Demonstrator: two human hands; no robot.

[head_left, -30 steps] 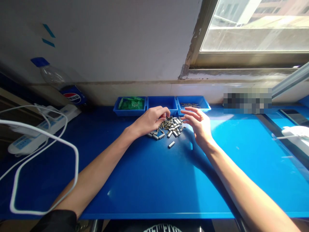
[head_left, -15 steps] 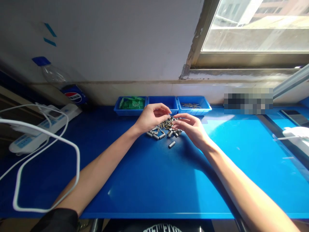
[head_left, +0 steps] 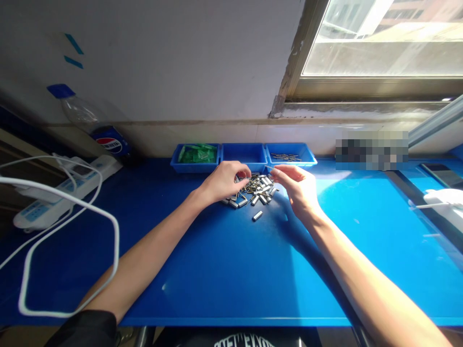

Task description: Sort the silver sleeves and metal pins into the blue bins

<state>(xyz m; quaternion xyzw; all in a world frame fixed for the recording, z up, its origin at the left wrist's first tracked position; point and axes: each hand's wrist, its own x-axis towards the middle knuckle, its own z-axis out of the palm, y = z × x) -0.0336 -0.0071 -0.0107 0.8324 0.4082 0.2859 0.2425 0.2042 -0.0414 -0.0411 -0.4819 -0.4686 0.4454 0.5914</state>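
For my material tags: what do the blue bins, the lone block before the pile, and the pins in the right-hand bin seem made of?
Blue bins: probably plastic, smooth with slight sheen, given uniform color.
Lone block: possibly metal, its top silvery and bright; plastic isn't ruled out.
Pins: perhaps brass-like metal, from their dull golden tint; too small for certainty.

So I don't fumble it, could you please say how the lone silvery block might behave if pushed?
The lone silvery block looks stiff, being straight-edged. Its flat-looking sides suggest sliding rather than rolling. Its metallic sheen hints it may be slippery.
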